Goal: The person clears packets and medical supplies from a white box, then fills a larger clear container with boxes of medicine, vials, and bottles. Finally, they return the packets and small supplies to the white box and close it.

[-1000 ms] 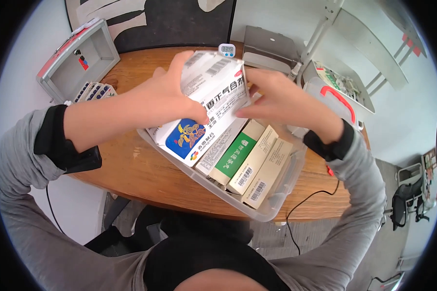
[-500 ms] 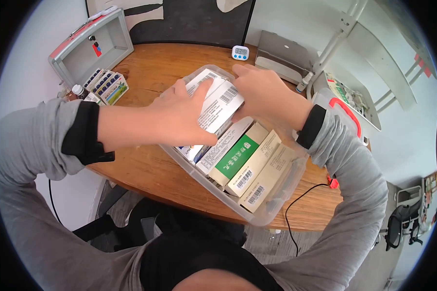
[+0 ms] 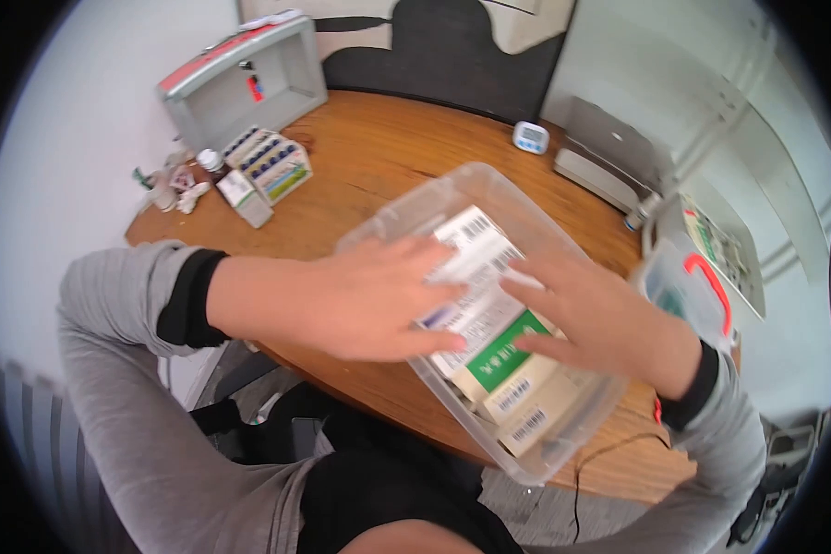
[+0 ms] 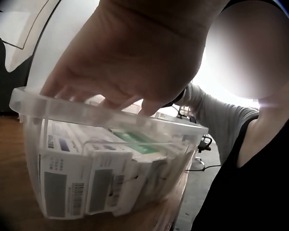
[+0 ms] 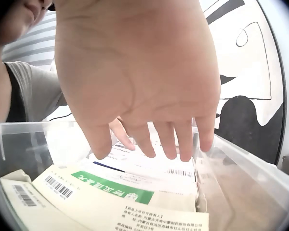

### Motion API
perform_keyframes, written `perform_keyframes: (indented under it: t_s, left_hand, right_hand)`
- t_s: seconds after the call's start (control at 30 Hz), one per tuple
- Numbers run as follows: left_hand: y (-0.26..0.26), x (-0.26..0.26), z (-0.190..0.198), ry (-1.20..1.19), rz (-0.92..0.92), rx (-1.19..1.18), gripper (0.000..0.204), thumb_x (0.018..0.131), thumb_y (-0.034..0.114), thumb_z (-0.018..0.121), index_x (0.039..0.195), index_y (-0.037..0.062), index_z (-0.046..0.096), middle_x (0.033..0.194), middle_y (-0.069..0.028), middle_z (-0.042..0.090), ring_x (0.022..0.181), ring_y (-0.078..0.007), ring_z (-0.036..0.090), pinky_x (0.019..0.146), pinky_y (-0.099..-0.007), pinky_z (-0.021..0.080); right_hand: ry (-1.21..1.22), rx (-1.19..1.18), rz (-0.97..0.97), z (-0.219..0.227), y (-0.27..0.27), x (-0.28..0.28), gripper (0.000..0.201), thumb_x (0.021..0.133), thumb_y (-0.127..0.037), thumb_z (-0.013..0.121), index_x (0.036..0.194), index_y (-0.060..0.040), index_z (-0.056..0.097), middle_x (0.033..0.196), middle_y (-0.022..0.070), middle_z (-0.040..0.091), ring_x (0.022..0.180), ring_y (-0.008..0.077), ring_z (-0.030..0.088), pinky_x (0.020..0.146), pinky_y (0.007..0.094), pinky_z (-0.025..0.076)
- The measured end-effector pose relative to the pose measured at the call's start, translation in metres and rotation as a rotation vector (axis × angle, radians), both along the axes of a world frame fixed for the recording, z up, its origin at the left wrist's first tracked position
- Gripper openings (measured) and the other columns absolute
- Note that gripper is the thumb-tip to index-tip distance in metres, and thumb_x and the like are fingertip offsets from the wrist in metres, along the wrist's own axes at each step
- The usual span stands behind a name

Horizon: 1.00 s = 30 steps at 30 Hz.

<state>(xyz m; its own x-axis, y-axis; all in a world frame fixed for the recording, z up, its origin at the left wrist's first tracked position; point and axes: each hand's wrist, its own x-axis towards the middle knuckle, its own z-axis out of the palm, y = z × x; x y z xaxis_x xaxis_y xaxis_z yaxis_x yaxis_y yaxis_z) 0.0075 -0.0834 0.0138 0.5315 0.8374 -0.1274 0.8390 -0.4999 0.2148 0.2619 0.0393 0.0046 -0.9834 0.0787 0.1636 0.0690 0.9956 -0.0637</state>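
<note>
A clear plastic bin on the table holds several medicine boxes standing side by side. Among them are a white box and a cream box with a green label. My left hand reaches over the bin's left side, fingers spread above the white boxes. From the right, my right hand hangs over the boxes with its fingers extended. In the right wrist view its fingertips point down close over the white boxes, and nothing is gripped. Two cream boxes with barcodes fill the near end.
At the back left stands an open grey case, with a box of dark-capped vials and a small bottle before it. A white timer and a grey box are behind. A red-handled clear container is at right.
The white box that both hands held over the bin has gone down among the others, and the hands have let go of it. The head view has turned, shifting the scene rightward.
</note>
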Motion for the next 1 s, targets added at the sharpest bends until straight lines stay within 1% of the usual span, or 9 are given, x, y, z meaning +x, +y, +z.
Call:
perform_keyframes:
  t_s: [0.33,0.4,0.47,0.53,0.6,0.67,0.8,0.93,1.0]
  left_hand:
    - [0.014,-0.011,0.002,-0.002,-0.150,-0.269,0.058,0.100,0.047,0.056,0.115,-0.0074,0.067,0.116,-0.0254,0.068,0.106,-0.0384,0.066,0.091,-0.0439,0.053]
    - [0.018,-0.023,0.004,-0.267,-0.068,-0.287,0.041,0.100,0.035,0.060,0.108,-0.0037,0.070,0.109,-0.0180,0.072,0.096,-0.0324,0.069,0.085,-0.0400,0.054]
    - [0.023,-0.059,0.013,-0.551,-0.065,0.065,0.025,0.099,0.022,0.061,0.107,0.0002,0.071,0.102,-0.0133,0.072,0.090,-0.0254,0.069,0.082,-0.0365,0.054]
    - [0.028,-0.107,0.033,-0.429,0.257,0.404,0.021,0.099,0.016,0.060,0.107,0.0008,0.071,0.098,-0.0102,0.071,0.090,-0.0184,0.069,0.082,-0.0329,0.054]
    - [0.042,-0.170,0.033,-0.548,0.710,0.366,0.021,0.098,0.015,0.060,0.109,-0.0001,0.070,0.099,-0.0050,0.072,0.086,-0.0128,0.066,0.079,-0.0300,0.053]
    - [0.063,-0.282,0.004,-0.348,0.791,0.377,0.023,0.095,0.017,0.062,0.110,0.0009,0.070,0.095,-0.0061,0.072,0.084,-0.0138,0.067,0.078,-0.0305,0.054]
    - [0.079,-0.425,-0.052,0.049,0.955,0.238,0.031,0.082,0.028,0.071,0.102,0.0045,0.074,0.097,-0.0173,0.074,0.091,-0.0306,0.071,0.084,-0.0395,0.054]
    - [0.089,-0.427,-0.065,0.182,0.885,0.134,0.023,0.080,0.017,0.072,0.099,0.0053,0.073,0.094,-0.0140,0.074,0.084,-0.0265,0.070,0.078,-0.0375,0.054]
    - [0.094,-0.417,-0.065,0.300,0.937,0.136,0.022,0.077,0.019,0.071,0.094,0.0046,0.073,0.095,-0.0187,0.073,0.091,-0.0373,0.069,0.083,-0.0426,0.054]
  right_hand:
    - [-0.214,-0.183,-0.050,-0.002,-0.002,-0.007,0.050,0.092,-0.034,0.068,0.126,0.0013,0.062,0.133,0.0223,0.058,0.125,0.0400,0.053,0.112,0.0455,0.039]
    - [-0.243,-0.209,-0.069,0.010,-0.006,-0.001,0.048,0.091,-0.030,0.069,0.128,0.0002,0.061,0.137,0.0227,0.055,0.129,0.0422,0.050,0.112,0.0454,0.038]
    - [-0.065,-0.190,-0.089,0.019,-0.015,0.012,0.047,0.088,-0.030,0.072,0.120,0.0031,0.063,0.126,0.0201,0.060,0.116,0.0382,0.058,0.107,0.0446,0.042]
    - [-0.031,-0.209,-0.154,0.023,-0.023,0.028,0.045,0.087,-0.028,0.073,0.119,0.0022,0.064,0.125,0.0197,0.060,0.115,0.0381,0.058,0.105,0.0454,0.044]
    - [-0.007,-0.231,-0.216,0.019,-0.028,0.035,0.043,0.086,-0.026,0.074,0.118,0.0013,0.065,0.124,0.0194,0.060,0.114,0.0379,0.058,0.103,0.0461,0.045]
    - [0.034,-0.185,-0.245,0.012,-0.032,0.037,0.042,0.085,-0.026,0.074,0.117,-0.0012,0.067,0.123,0.0175,0.061,0.113,0.0373,0.058,0.101,0.0487,0.046]
    - [0.069,-0.304,-0.262,-0.004,-0.034,0.038,0.041,0.082,-0.023,0.075,0.117,-0.0022,0.067,0.120,0.0151,0.062,0.110,0.0363,0.059,0.099,0.0485,0.047]
    - [0.121,-0.338,-0.314,-0.009,-0.034,0.042,0.038,0.078,-0.020,0.076,0.111,-0.0035,0.069,0.117,0.0129,0.064,0.106,0.0348,0.061,0.095,0.0460,0.048]
    - [0.118,-0.322,-0.316,-0.010,-0.034,0.043,0.036,0.076,-0.018,0.075,0.109,-0.0038,0.069,0.117,0.0126,0.064,0.105,0.0341,0.061,0.093,0.0454,0.048]
